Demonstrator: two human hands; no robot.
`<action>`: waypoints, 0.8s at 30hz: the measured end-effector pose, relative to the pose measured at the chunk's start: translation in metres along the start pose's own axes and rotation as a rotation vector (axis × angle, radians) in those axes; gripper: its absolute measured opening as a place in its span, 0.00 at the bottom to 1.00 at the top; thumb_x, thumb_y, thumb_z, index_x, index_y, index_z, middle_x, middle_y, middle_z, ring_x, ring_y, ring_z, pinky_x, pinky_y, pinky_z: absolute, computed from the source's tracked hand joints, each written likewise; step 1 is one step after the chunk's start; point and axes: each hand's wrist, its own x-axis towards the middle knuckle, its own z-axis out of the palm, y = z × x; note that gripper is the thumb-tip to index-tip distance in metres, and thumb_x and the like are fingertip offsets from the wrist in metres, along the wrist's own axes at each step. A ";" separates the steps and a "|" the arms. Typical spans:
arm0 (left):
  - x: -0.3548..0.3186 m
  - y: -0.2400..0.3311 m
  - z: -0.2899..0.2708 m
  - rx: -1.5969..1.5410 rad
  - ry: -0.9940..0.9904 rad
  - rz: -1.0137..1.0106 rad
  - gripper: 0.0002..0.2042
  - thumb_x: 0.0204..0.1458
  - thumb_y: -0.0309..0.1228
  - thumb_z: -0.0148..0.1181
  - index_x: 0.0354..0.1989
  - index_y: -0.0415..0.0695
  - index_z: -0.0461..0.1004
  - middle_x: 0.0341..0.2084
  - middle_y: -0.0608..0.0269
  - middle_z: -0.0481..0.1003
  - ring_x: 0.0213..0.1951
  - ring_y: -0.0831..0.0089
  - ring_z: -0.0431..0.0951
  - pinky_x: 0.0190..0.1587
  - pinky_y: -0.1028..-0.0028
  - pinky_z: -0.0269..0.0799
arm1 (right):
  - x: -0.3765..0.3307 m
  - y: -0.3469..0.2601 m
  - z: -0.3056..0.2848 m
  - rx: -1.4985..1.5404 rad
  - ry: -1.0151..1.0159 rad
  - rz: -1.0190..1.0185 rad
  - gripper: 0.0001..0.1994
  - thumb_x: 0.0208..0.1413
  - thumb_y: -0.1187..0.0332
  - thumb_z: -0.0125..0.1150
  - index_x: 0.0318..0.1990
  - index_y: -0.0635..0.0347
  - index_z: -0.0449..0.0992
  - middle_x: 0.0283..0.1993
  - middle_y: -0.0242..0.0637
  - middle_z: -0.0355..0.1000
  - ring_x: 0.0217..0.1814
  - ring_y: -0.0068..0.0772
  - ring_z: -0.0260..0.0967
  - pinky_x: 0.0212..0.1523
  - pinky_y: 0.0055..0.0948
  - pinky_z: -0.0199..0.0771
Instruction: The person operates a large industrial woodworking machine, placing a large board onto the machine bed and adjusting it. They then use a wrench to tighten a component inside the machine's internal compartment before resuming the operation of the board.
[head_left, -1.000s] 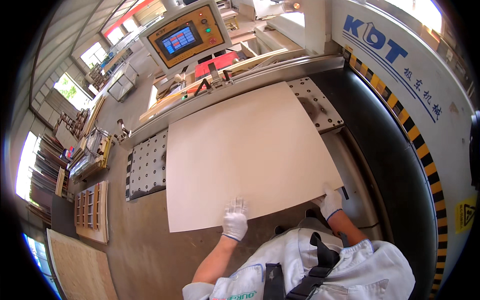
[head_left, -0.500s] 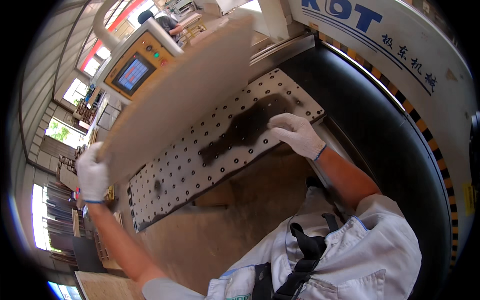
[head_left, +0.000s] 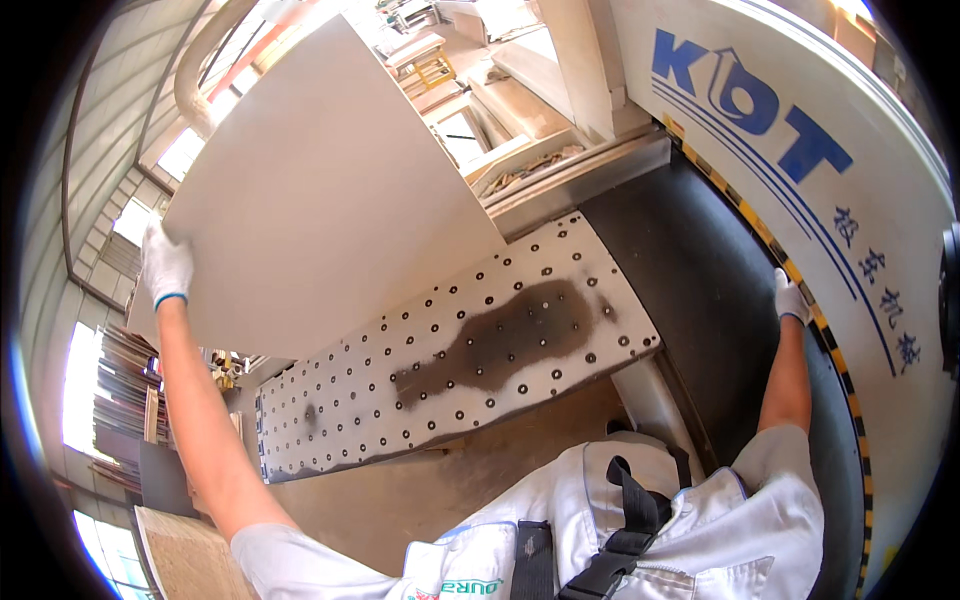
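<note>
My left hand (head_left: 166,264), in a white glove, is closed on the left edge of a large pale panel (head_left: 320,190). The panel stands tilted up, its broad face toward me. Its lower edge runs along the far side of a perforated table (head_left: 375,415), which carries a dark worn patch. Far to the right, my gloved right hand (head_left: 791,299) is at the striped lower edge of a white machine housing (head_left: 760,130), over a black bed (head_left: 690,260). How its fingers are bent is hard to make out.
A metal rail (head_left: 585,185) borders the black bed at the far end. Beyond it lies a bin of scraps (head_left: 530,170). Stacked boards (head_left: 125,385) stand at the left, with a wooden board (head_left: 185,550) at the lower left. A curved pipe (head_left: 190,90) rises behind the panel.
The panel has turned so its broad face shows, and now hides the control screen. My right hand has left the perforated table and moved right to the machine housing. My left hand still holds the panel.
</note>
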 end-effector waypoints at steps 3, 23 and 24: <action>0.017 0.026 0.023 0.054 0.064 -0.080 0.33 0.55 0.37 0.64 0.69 0.37 0.63 0.64 0.43 0.70 0.67 0.50 0.68 0.70 0.60 0.62 | 0.022 0.016 0.027 -0.031 0.077 -0.078 0.40 0.65 0.32 0.38 0.65 0.58 0.72 0.69 0.49 0.69 0.71 0.56 0.66 0.68 0.56 0.63; 0.140 0.308 0.021 -0.263 0.270 0.036 0.35 0.47 0.64 0.60 0.51 0.44 0.79 0.46 0.51 0.81 0.52 0.57 0.80 0.57 0.53 0.68 | -0.394 -0.005 -0.085 1.095 -0.429 -0.141 0.24 0.53 0.69 0.59 0.59 0.68 0.72 0.42 0.47 0.78 0.34 0.38 0.78 0.38 0.34 0.79; 0.143 0.314 0.026 -0.335 0.246 0.024 0.34 0.48 0.64 0.59 0.49 0.44 0.80 0.44 0.51 0.82 0.50 0.56 0.81 0.55 0.53 0.69 | -0.411 -0.012 -0.108 1.217 -0.490 -0.107 0.24 0.54 0.69 0.59 0.59 0.69 0.72 0.43 0.48 0.77 0.33 0.36 0.78 0.36 0.33 0.80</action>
